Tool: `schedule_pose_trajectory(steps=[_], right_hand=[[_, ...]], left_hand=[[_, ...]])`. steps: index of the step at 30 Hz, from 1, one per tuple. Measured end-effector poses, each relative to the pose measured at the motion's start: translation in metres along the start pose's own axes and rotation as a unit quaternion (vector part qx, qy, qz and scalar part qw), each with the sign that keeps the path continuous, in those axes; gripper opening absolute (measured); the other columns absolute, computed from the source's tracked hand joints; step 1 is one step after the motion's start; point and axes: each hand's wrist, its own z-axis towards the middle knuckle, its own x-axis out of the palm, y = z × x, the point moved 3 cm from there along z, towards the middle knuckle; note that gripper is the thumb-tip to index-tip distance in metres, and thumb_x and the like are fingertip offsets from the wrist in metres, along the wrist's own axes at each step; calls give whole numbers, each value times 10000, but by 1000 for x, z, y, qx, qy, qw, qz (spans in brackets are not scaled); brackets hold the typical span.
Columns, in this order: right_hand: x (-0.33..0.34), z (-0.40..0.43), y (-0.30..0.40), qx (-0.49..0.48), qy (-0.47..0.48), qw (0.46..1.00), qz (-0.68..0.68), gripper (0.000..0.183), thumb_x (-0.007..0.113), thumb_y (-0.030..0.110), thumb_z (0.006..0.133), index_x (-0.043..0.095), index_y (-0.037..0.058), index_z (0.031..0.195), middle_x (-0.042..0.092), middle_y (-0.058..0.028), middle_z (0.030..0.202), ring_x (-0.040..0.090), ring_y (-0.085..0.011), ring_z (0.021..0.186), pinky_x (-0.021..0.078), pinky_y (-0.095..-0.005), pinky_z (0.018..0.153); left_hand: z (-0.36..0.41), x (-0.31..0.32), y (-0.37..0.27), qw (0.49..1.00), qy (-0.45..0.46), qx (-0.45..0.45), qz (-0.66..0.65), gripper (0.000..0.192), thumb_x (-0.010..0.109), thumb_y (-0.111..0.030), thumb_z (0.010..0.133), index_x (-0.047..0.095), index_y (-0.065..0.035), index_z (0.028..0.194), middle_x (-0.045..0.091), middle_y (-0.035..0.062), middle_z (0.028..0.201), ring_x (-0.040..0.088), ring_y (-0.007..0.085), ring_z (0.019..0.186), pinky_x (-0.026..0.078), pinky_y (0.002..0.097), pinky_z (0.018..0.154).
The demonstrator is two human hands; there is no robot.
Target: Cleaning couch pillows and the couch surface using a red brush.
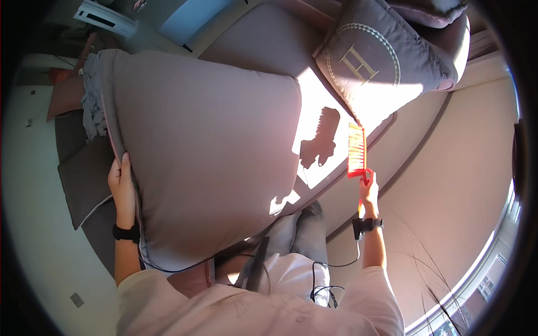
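My left hand [122, 180] grips the edge of a large grey-brown cushion [210, 138], thumb on top and fingers behind. The cushion is tilted up in front of me and fills the middle of the view. In my right hand [370, 191] is the handle of a red brush [357, 150], bristles pointing left. The brush is held over the sunlit seat edge, apart from the big cushion. Its shadow and that of my hand fall on the seat surface [315, 96]. A dark strap sits on each wrist.
An embroidered cushion [365, 59] leans at the upper right of the sofa. Crumpled pale cloth [93, 96] lies beyond the cushion's left edge, with a dark pillow [90, 176] below it. Black cables [328, 264] run from my right wrist across my lap. Windows [491, 277] border the right side.
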Motion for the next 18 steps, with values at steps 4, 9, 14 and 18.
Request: schedule_pose_trajectory(steps=[4, 9, 14, 18], right_hand=[[-43, -63, 6, -29, -12, 996, 78, 355, 556, 66, 760, 461, 40, 1101, 533, -12, 686, 475, -69, 591, 406, -214, 539], [-117, -97, 43, -49, -74, 979, 185, 366, 562, 31, 750, 473, 21, 1104, 544, -14, 748, 499, -68, 651, 421, -196, 624], [-172, -125, 86, -33, -150, 968, 196, 330, 552, 41, 787, 478, 42, 1109, 514, 10, 698, 448, -48, 596, 381, -179, 550], [-191, -143, 92, -75, -181, 958, 210, 318, 561, 75, 795, 495, 45, 1105, 497, 11, 679, 440, -55, 592, 380, -189, 555]], left_hand=[[3, -2, -32, 983, 114, -14, -140, 237, 485, -200, 875, 573, 14, 924, 536, -25, 795, 462, 31, 724, 375, 176, 658], [-11, 20, -124, 966, 196, 82, -147, 200, 508, -184, 856, 569, 5, 832, 499, -48, 719, 427, 20, 670, 356, 172, 609], [-31, 25, -216, 887, 250, 387, 11, 294, 539, -147, 823, 409, 4, 606, 332, -18, 532, 307, 78, 494, 272, 249, 465], [-52, 13, -272, 638, 197, 702, 249, 319, 615, -112, 725, 361, -9, 561, 345, 103, 529, 364, 261, 470, 326, 317, 472]])
